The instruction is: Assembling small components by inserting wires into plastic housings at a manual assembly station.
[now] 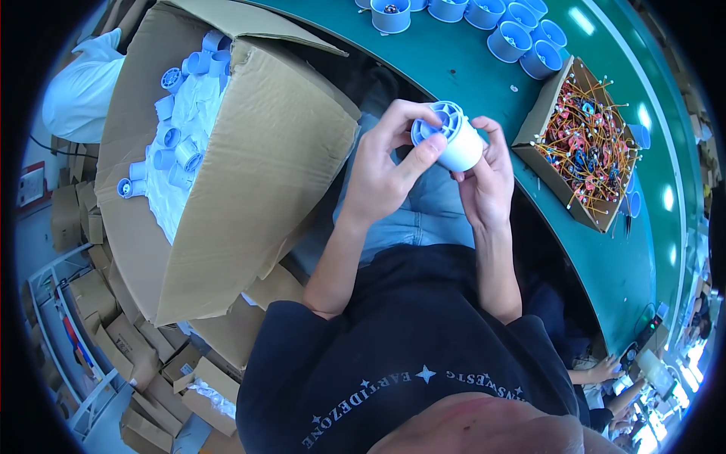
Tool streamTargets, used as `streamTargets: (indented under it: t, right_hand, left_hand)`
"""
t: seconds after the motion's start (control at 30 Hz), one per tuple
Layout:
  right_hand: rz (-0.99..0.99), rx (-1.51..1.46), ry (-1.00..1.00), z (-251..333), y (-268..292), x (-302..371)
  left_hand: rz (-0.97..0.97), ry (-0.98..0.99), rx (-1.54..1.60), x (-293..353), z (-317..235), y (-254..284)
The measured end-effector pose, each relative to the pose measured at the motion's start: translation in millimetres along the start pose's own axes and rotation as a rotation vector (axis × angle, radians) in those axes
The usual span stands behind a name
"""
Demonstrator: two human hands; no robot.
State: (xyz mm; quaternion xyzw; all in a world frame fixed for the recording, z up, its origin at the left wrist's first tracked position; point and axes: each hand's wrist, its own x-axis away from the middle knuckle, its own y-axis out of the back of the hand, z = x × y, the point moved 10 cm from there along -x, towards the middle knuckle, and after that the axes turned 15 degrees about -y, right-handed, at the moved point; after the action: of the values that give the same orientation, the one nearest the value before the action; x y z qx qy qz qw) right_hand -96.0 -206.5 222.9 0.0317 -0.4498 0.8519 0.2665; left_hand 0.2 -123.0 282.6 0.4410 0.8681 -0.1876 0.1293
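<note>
Over my lap I hold a pale blue plastic cup-shaped part (463,151), tilted, its spoked round end turned up and to the left. My left hand (389,155) is closed on it, the thumb and fingertips pressing at the spoked end. From the other side my right hand (488,178) grips the smooth wall between thumb and fingers. To my left, a large open cardboard box (249,166) contains several similar cup parts (187,153) lying on white plastic sheeting (170,204).
On the green table (454,64), a shallow cardboard box (544,170) holds a heap of small parts with orange wires (586,144). Several blue cups (509,41) stand along the far side. Cardboard boxes (136,344) and a metal rack (57,318) are at left. Another person's hand (605,369) shows at lower right.
</note>
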Motion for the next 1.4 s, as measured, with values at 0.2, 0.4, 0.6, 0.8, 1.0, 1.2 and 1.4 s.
streamTargets:
  t: [0.2, 0.4, 0.6, 0.8, 1.0, 1.2, 1.4]
  right_hand:
    - [-0.222, 0.579, 0.197, 20, -12, 23]
    - [-0.239, 0.546, 0.256, 19, -21, 28]
    - [-0.333, 1.107, 0.344, 30, -50, 32]
    - [-0.368, 1.327, 0.534, 33, -70, 42]
    - [-0.413, 1.187, 0.752, 43, -76, 49]
    - [-0.336, 1.103, 0.671, 44, -66, 40]
    - [-0.435, 1.347, 0.720, 51, -83, 49]
  left_hand:
    - [0.145, 0.141, -0.018, 1, 19, 6]
    - [-0.134, 0.155, 0.041, -1, 50, 24]
    - [-0.410, 0.358, 0.425, 18, 106, 28]
    - [-0.443, 0.458, 0.721, 30, 125, 8]
    - [-0.356, 0.471, 1.047, 30, 119, -14]
    - [-0.213, 0.348, 1.118, 20, 97, -22]
    - [-0.239, 0.226, 1.061, 19, 94, -16]
